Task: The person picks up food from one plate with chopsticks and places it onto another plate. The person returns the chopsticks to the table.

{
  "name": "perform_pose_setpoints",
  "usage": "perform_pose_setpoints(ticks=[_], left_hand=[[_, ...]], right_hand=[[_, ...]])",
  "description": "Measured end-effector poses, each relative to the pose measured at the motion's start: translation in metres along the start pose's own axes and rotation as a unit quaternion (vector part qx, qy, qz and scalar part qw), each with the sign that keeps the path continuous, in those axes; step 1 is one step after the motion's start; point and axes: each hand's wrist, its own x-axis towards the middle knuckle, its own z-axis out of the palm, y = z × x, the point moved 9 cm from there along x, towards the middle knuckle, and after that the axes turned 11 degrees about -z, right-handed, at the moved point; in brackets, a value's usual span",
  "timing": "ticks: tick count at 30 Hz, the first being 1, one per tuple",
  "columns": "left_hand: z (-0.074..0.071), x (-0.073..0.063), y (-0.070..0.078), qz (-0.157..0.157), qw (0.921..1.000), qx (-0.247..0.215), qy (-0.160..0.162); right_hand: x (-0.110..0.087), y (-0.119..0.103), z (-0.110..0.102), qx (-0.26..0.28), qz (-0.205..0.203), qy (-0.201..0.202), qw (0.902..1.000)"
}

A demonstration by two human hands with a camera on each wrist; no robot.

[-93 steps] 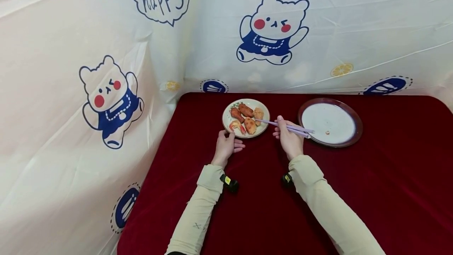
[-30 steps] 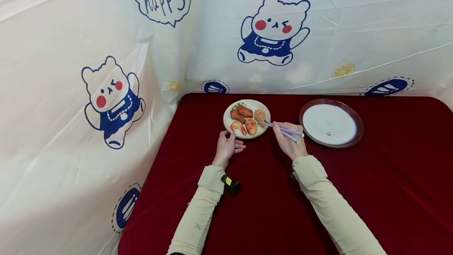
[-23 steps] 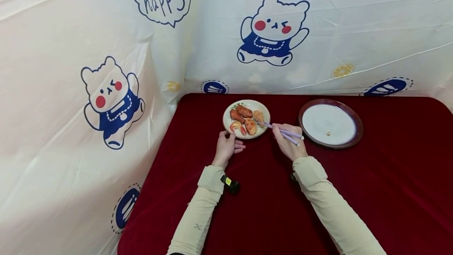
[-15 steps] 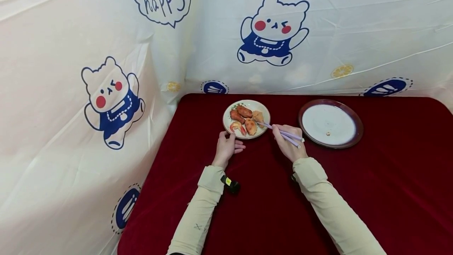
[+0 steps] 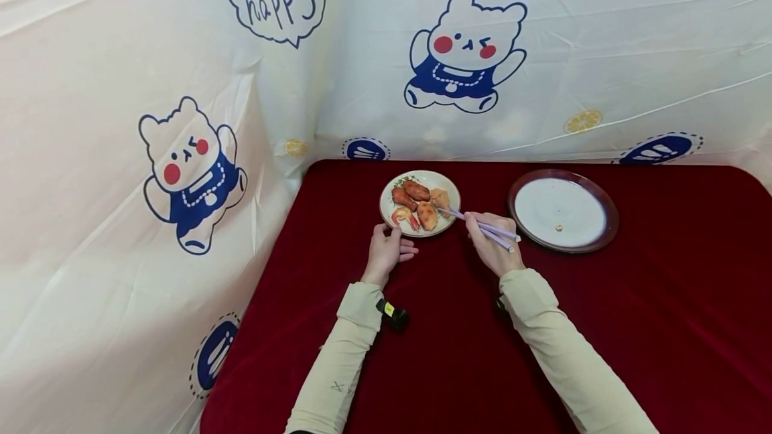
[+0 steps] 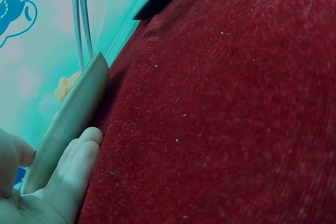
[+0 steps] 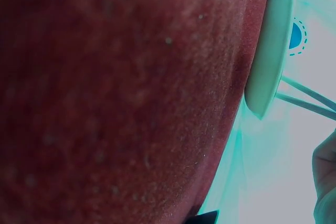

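Note:
A small white plate [image 5: 422,230] holds a drumstick [image 5: 404,197], another browned piece of chicken [image 5: 417,189], a shrimp [image 5: 405,218], a spotted golden piece of food [image 5: 427,216] and a pale fried piece [image 5: 441,201]. At the near rim my left hand [image 5: 384,250] pinches the plate, thumb at the edge and fingers along its underside, as the left wrist view shows. My right hand [image 5: 494,243] grips a pair of lilac chopsticks [image 5: 491,228] to the plate's right. Their tips reach over the rim to the pale fried piece; whether they clamp it I cannot tell.
A larger brown-rimmed plate [image 5: 609,230] with a white centre stands to the right, a small crumb [image 5: 559,228] on it. Dark red cloth [image 5: 446,353] covers the table. Printed white fabric [image 5: 362,52] hangs behind and to the left.
My right hand has turned and moved slightly nearer the small plate's right edge, the chopsticks now angled lower at the pale fried piece, which has shifted a little left. The left hand stays put.

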Motion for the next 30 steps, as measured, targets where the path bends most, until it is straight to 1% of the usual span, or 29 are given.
perform_pose_setpoints(ticks=[3, 7, 10, 12, 14, 16, 19, 25, 28, 30], left_hand=[[0.001, -0.003, 0.003, -0.005, 1.0000, 0.002, -0.007], [0.003, -0.018, 0.015, -0.005, 0.9999, 0.012, -0.008], [0.004, -0.029, 0.022, 0.005, 0.9999, 0.015, -0.005], [0.004, -0.030, 0.023, 0.005, 0.9999, 0.014, -0.005], [0.004, -0.031, 0.023, 0.005, 0.9999, 0.013, -0.006], [0.004, -0.030, 0.022, -0.002, 0.9999, 0.012, -0.007], [0.004, -0.031, 0.022, -0.003, 0.9999, 0.012, -0.006], [0.004, -0.032, 0.023, -0.003, 0.9999, 0.015, -0.004], [0.004, -0.029, 0.021, -0.009, 0.9998, 0.017, -0.004], [0.004, -0.025, 0.019, -0.010, 0.9998, 0.016, -0.004]], right_hand=[[0.000, 0.000, -0.001, -0.001, 0.000, 0.004, 1.0000], [-0.001, 0.000, -0.004, -0.004, -0.004, 0.013, 0.9999], [-0.002, 0.000, -0.005, -0.008, -0.006, 0.020, 0.9997], [-0.002, 0.000, -0.006, -0.008, -0.009, 0.024, 0.9996], [-0.003, 0.002, -0.007, -0.002, -0.004, 0.025, 0.9997], [-0.004, 0.004, -0.007, 0.006, 0.005, 0.025, 0.9997], [-0.005, 0.006, -0.008, 0.021, 0.022, 0.026, 0.9992], [-0.006, 0.004, -0.012, 0.027, 0.020, 0.036, 0.9988], [-0.006, 0.006, -0.015, 0.036, 0.031, 0.044, 0.9979], [-0.007, 0.009, -0.018, 0.047, 0.048, 0.051, 0.9964]])
